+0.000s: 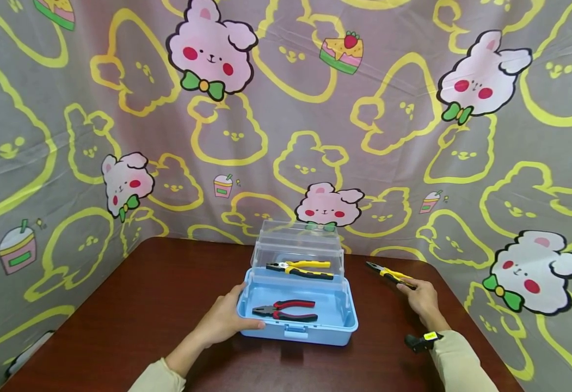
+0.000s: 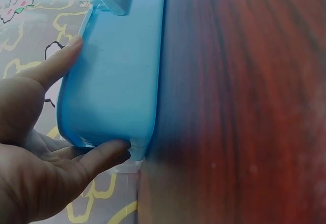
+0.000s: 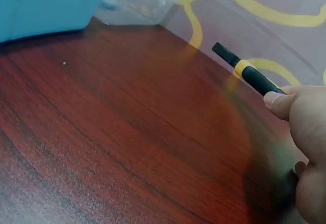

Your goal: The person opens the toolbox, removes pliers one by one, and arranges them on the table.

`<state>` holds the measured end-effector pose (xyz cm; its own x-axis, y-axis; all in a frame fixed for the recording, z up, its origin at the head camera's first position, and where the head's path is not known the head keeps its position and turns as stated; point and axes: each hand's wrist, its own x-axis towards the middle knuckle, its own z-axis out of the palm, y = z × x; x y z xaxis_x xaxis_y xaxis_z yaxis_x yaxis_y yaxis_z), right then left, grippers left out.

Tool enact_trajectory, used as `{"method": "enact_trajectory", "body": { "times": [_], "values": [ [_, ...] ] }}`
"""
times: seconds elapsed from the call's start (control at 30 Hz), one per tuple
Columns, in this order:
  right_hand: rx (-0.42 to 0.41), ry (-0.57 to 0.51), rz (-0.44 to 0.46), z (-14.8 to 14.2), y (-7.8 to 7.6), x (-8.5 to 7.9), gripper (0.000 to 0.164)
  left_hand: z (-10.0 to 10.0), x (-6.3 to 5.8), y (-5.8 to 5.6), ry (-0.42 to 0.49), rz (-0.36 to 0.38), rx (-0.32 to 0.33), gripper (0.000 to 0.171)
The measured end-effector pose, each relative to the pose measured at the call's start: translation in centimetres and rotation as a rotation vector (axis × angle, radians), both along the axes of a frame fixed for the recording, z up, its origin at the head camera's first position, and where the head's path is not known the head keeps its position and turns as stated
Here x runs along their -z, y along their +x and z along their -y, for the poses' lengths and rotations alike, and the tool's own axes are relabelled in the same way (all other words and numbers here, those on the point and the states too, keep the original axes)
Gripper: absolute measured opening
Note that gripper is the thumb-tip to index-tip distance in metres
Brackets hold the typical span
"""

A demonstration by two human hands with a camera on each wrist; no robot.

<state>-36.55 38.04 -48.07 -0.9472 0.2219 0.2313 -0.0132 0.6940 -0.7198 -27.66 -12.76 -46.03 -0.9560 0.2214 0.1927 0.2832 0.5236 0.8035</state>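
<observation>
The relation to watch is between the slim-nosed pliers with yellow-and-black handles (image 1: 387, 272) and the light-blue plastic toolbox (image 1: 330, 334): the pliers are right of the box, apart from it. The right hand (image 1: 422, 298) has its grip closed on the handle end, so the tool stretches away from the hand toward the far left, long axis slanting, nose foremost — whether it touches the dark red-brown wooden worktop (image 1: 168, 305) I cannot tell. The box's long axis runs roughly left to right, so its right end is the one nearer the held tool. The left hand (image 1: 227, 317) holds the box's near left corner, thumb along the near rim.

Inside the box, pliers with red-and-black handles (image 1: 286, 311) lie lengthwise, jaws left; another yellow-and-black pair (image 1: 305, 270) lies beyond them, by the raised clear plastic section (image 1: 297, 239) — jaws left too.
</observation>
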Motion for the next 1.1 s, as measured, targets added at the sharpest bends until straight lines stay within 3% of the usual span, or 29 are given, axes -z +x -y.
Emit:
{"method": "enact_trajectory", "body": {
  "times": [0.23, 0.5, 1.1],
  "values": [
    [0.021, 0.068, 0.004, -0.6, -0.2, 1.0, 0.038, -0.2, 0.1, -0.1, 0.007, 0.016, 0.011, 0.116],
    [0.038, 0.288, 0.068, -1.5, 0.4, 2.5, 0.036, -0.5, 0.2, 0.1, -0.014, 0.037, 0.026, 0.117],
    [0.059, 0.27, -0.001, -1.0, -0.4, 3.3, 0.038, 0.0, 0.2, -0.3, -0.013, 0.006, 0.019, 0.114]
  ]
}}
